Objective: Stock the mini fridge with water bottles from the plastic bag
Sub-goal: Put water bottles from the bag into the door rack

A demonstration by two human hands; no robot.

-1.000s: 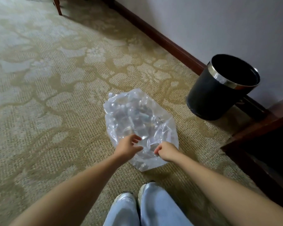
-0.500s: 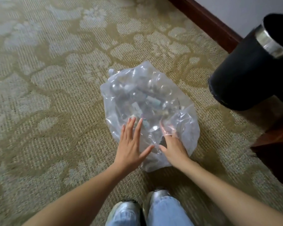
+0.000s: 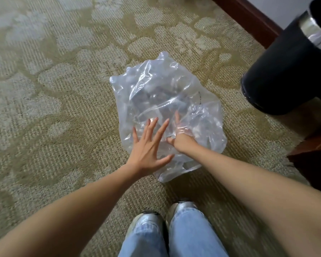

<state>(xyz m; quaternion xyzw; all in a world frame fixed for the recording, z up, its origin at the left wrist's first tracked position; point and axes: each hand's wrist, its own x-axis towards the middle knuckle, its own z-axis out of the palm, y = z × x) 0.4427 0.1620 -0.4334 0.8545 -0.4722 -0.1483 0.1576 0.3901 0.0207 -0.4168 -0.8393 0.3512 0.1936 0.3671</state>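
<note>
While the left hand (image 3: pixel 148 151) lies flat, fingers spread, on the plastic bag (image 3: pixel 156 86), the right hand (image 3: pixel 182 141) sits inside it; its grip cannot be determined.

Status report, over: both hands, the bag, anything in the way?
Left hand open, flat on plastic bag. Right hand reaching inside bag, grip unclear. No bottle out yet. Black bin right of bag, apart.
</note>
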